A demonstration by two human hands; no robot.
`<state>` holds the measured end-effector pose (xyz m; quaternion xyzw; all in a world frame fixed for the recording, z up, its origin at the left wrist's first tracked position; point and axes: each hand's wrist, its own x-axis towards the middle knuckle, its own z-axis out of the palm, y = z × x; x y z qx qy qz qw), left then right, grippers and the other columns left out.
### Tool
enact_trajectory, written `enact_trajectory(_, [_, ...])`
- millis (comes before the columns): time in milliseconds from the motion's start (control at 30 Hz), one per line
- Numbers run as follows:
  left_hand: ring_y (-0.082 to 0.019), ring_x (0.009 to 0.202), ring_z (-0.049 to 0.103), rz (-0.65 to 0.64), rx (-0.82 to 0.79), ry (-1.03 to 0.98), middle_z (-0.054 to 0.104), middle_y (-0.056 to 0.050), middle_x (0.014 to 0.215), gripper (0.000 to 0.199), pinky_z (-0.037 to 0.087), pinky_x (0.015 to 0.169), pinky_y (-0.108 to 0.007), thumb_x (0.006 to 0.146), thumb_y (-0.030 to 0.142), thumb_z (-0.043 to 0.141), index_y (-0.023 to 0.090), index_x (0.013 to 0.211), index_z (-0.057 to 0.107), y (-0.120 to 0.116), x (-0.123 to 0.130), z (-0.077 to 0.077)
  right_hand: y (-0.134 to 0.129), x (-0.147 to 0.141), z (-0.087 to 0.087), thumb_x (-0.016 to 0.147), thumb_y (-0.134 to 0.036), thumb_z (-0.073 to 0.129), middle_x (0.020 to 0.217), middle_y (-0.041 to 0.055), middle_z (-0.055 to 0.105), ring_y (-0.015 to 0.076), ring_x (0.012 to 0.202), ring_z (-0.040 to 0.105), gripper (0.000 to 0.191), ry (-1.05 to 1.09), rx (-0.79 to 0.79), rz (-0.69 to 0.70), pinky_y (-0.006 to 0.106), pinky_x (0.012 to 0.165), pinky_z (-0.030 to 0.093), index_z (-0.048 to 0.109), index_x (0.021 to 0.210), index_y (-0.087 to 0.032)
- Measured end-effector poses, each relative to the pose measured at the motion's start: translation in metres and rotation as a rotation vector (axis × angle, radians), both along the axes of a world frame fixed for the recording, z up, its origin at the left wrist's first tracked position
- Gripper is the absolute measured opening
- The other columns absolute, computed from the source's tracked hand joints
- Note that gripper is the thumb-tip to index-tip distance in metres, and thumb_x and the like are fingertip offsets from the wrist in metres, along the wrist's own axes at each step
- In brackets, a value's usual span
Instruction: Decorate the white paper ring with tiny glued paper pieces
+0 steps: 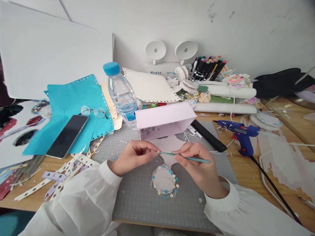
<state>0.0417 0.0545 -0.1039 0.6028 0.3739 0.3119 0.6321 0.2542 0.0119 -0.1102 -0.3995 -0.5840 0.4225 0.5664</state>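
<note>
My right hand [197,164] is closed around thin teal tweezers [197,159] pointing left. At their tip, my left hand [136,156] pinches a tiny pale piece [158,152] between thumb and finger. Just below the hands, a round white disc [163,179] lies on the grey cutting mat [137,203], ringed with thin wire and small blue, white and cream flower shapes. Beyond my hands stands a pale pink open box [164,115] on its side, with a cut piece of pale paper [169,144] in front of it.
A water bottle [123,95], blue sheets [73,98], a phone [67,136] and glasses [94,112] are at the left. Punched paper strips [57,177] lie nearer. On the right are a blue glue gun [242,132] with its cord and a black bar [209,135]. Markers [209,68] stand behind.
</note>
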Motion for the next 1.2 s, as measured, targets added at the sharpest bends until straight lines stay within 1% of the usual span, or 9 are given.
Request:
enact_trajectory(133, [-0.006,0.048,0.031,0.014,0.009,-0.004,0.043,0.004,0.051,0.024,0.026,0.045,-0.020,0.080,0.033,0.069,0.009,0.083,0.072,-0.001,0.001,0.000,0.000,-0.001,0.000,0.081,-0.019,0.067,0.075,0.0022,0.062,0.0177,0.073,0.063,0.015,-0.005,-0.020,-0.004,0.031,0.060,0.050,0.055,0.073,-0.023])
enact_trajectory(467, [-0.006,0.047,0.032,0.009,0.035,-0.018,0.045,0.004,0.051,0.021,0.026,0.045,-0.019,0.080,0.029,0.069,0.009,0.085,0.073,-0.001,0.000,-0.001,-0.002,-0.001,-0.007,0.082,-0.019,0.067,0.077,0.0004,0.058,0.0155,0.075,0.058,0.015,0.095,-0.062,0.028,0.031,0.066,0.048,0.053,0.079,-0.023])
enact_trajectory(600, [-0.006,0.048,0.033,0.013,0.039,-0.008,0.046,0.003,0.051,0.022,0.027,0.045,-0.019,0.080,0.030,0.068,0.008,0.084,0.073,-0.001,0.000,0.000,-0.002,-0.001,-0.009,0.082,-0.020,0.067,0.078,0.0006,0.058,0.0160,0.075,0.059,0.015,0.116,-0.076,0.036,0.032,0.066,0.049,0.053,0.078,-0.024])
enact_trajectory(833, [-0.006,0.048,0.035,0.018,0.058,0.010,0.049,0.002,0.052,0.019,0.027,0.044,-0.019,0.079,0.025,0.068,0.007,0.083,0.073,-0.002,0.000,-0.002,-0.001,-0.001,-0.010,0.081,-0.018,0.067,0.078,0.0002,0.057,0.0150,0.076,0.059,0.015,0.146,-0.064,0.044,0.030,0.067,0.049,0.054,0.079,-0.023])
enact_trajectory(1200, [-0.006,0.047,0.035,0.054,0.059,0.071,0.052,0.000,0.053,0.020,0.027,0.043,-0.017,0.076,0.025,0.067,0.006,0.078,0.074,-0.005,0.003,0.003,-0.001,0.000,-0.013,0.081,-0.013,0.067,0.076,-0.0006,0.055,0.0140,0.077,0.059,0.015,0.200,-0.074,0.066,0.028,0.067,0.049,0.056,0.080,-0.023])
